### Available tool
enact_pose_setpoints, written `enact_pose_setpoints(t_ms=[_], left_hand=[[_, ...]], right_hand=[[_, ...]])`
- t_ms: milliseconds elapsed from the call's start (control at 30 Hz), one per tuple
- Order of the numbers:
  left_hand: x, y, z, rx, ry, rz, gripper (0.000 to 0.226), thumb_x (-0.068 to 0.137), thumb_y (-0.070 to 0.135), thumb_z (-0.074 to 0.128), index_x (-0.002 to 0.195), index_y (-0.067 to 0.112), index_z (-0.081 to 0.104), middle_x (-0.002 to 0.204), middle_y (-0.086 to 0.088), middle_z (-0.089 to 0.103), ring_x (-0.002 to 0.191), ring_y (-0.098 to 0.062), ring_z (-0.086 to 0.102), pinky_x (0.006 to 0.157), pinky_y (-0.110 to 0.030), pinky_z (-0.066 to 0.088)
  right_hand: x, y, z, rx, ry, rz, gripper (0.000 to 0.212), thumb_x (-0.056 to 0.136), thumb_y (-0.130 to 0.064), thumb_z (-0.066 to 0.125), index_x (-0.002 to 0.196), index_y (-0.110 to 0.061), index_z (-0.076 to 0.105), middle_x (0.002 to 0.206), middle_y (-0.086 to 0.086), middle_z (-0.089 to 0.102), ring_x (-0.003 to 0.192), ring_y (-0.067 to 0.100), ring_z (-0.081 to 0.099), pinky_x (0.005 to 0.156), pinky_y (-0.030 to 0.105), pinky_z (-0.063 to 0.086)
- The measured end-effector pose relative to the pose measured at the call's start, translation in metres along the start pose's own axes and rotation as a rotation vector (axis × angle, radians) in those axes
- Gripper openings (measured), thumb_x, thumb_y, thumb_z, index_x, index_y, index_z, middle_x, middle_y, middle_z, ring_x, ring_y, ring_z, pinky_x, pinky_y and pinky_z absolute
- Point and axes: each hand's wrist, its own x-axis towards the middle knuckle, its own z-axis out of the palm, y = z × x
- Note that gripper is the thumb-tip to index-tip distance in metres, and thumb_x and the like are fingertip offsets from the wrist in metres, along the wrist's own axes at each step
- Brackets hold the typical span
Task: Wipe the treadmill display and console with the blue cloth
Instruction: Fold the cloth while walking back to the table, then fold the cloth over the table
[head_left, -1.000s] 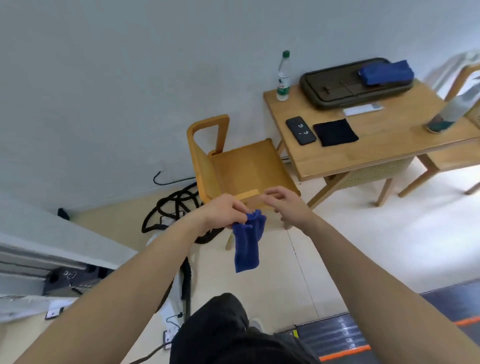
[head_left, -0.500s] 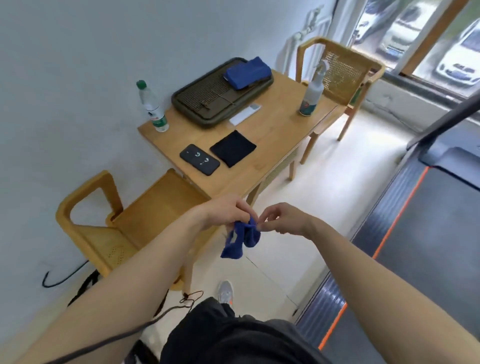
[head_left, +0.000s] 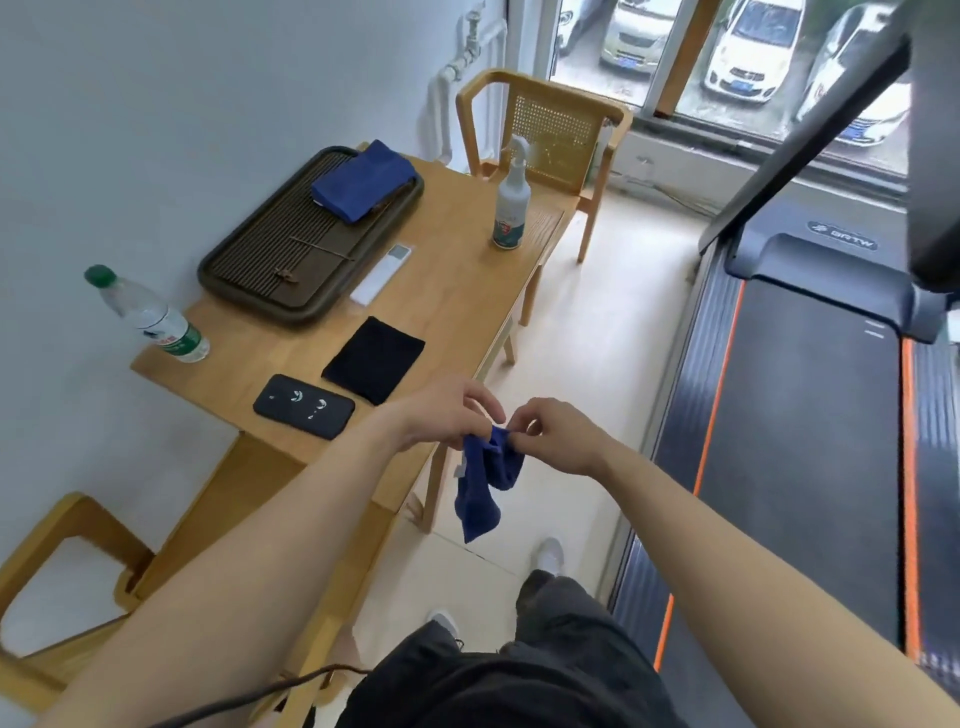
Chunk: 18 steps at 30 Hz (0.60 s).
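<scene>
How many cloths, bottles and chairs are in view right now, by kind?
Cloths: 3 (hanging blue cloth, folded blue cloth, black cloth)
Bottles: 2 (water bottle, spray bottle)
Chairs: 2 (far chair, near chair)
Total: 7

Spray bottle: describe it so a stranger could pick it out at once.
Find the long wooden table against the white wall. At its far end, nearest the cane-backed chair, stands the spray bottle. Unlike the green-capped water bottle at the near end, it is white with a trigger nozzle.
</scene>
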Motion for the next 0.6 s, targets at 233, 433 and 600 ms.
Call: enact_pose_setpoints(t_ms=[233,433,600], left_hand=[[0.07,0.043,-0.024,-0.018,-0.017,-0.067,0.026,0.08,0.006,0.066,0.105,0.012,0.067,0.093,-0.012,0.072,0.081,-0.019,0.07,0.078,-0.033,0.061],[0.121,0.072,-0.06,-0.038,0.13,-0.218,0.025,0.083,0.007,0.065,0.106,0.014,0.066,0.092,-0.004,0.071,0.081,-0.013,0.067,0.07,-0.024,0.056],[0.146,0.084,-0.078,-0.108,0.262,-0.25,0.024,0.083,0.005,0.064,0.105,0.014,0.067,0.09,-0.003,0.073,0.081,-0.013,0.068,0.072,-0.026,0.057]], right_hand=[[0.075,0.028,-0.065,-0.207,-0.027,0.114,0.016,0.073,-0.008,0.055,0.074,-0.022,0.049,0.076,-0.004,0.059,0.071,0.019,0.055,0.064,0.036,0.051],[0.142,0.039,-0.149,-0.372,-0.151,0.226,0.012,0.081,-0.016,0.048,0.09,-0.02,0.055,0.093,0.001,0.063,0.087,0.023,0.061,0.076,0.035,0.053],[0.19,-0.005,-0.193,-0.371,-0.313,0.108,0.017,0.083,-0.018,0.06,0.096,-0.009,0.065,0.081,0.006,0.065,0.071,0.019,0.062,0.054,0.027,0.054]])
